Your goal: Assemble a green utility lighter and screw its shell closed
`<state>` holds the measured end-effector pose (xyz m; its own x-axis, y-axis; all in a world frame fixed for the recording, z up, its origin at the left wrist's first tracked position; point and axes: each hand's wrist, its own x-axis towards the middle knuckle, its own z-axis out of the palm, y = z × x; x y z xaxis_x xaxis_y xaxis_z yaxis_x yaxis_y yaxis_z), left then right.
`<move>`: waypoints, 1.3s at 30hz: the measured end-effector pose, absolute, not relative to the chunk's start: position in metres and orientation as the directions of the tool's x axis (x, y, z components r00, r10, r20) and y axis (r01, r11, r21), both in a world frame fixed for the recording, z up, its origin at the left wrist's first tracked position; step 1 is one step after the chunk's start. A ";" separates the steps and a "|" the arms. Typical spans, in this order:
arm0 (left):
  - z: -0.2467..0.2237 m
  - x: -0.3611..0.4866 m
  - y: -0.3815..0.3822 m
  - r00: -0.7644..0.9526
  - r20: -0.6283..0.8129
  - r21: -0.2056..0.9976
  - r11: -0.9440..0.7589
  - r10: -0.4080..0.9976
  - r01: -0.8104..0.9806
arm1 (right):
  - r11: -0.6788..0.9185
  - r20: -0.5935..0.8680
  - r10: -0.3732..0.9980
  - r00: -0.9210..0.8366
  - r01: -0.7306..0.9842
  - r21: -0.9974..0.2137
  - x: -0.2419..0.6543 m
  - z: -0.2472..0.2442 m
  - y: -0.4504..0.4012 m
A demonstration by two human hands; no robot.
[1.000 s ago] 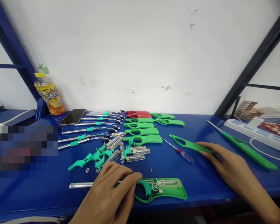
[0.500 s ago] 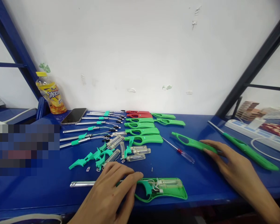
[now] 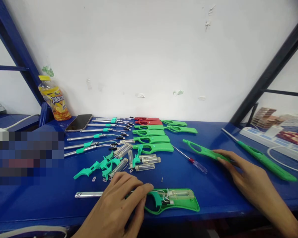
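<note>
At the table's front, my left hand is closed over the neck of an open-faced lighter. Its green half shell holds a clear fuel tank, white wires and a teal trigger, and a metal tube sticks out to the left. My right hand grips the wide end of a separate green shell half, which slants across the table to the right of centre. The fingertips of my left hand are partly hidden beneath it. A screwdriver with a clear handle lies between the two hands.
Several green shell halves and red ones lie in a row at the back. Left of them are metal tubes with wires, teal triggers and clear tanks. A whole green lighter and a power strip lie right; a phone and bottle stand left.
Both hands stay almost where they were, still on the same parts. The view has shifted very slightly; nothing else visibly differs.
</note>
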<state>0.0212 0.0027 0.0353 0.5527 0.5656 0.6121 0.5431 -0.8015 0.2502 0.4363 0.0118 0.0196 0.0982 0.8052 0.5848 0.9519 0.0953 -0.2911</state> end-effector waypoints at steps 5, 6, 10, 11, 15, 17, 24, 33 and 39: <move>0.035 0.021 0.005 0.525 0.645 0.246 -0.801 0.556 0.546 | 0.112 0.590 0.802 0.091 0.948 -0.298 0.425 0.024 0.004; 0.035 0.021 0.005 0.505 0.660 0.252 -0.797 0.556 0.549 | 0.127 0.598 0.797 0.082 0.946 -0.300 0.419 0.026 0.001; 0.039 0.020 0.002 0.408 0.709 0.264 -0.753 0.575 0.603 | 0.337 0.600 0.794 -0.098 0.892 -0.300 0.383 0.039 -0.021; 0.041 0.019 0.002 0.394 0.715 0.261 -0.743 0.578 0.617 | 0.390 0.578 0.799 -0.163 0.873 -0.293 0.374 0.043 -0.027; 0.045 0.017 0.002 0.407 0.721 0.208 -0.735 0.561 0.646 | 0.576 0.549 0.743 -0.383 0.784 -0.232 0.345 0.052 -0.038; 0.045 0.016 0.004 0.441 0.712 0.173 -0.746 0.546 0.644 | 0.638 0.573 0.690 -0.443 0.746 -0.192 0.334 0.054 -0.037; 0.041 0.012 0.005 0.535 0.647 0.149 -0.778 0.543 0.611 | 0.658 0.556 0.662 -0.503 0.745 -0.110 0.315 0.056 -0.028; 0.041 0.009 0.002 0.562 0.603 0.144 -0.771 0.566 0.621 | 0.649 0.543 0.664 -0.514 0.756 -0.078 0.318 0.054 -0.033; 0.041 0.010 0.002 0.566 0.596 0.136 -0.767 0.569 0.627 | 0.652 0.547 0.670 -0.502 0.750 -0.111 0.317 0.052 -0.032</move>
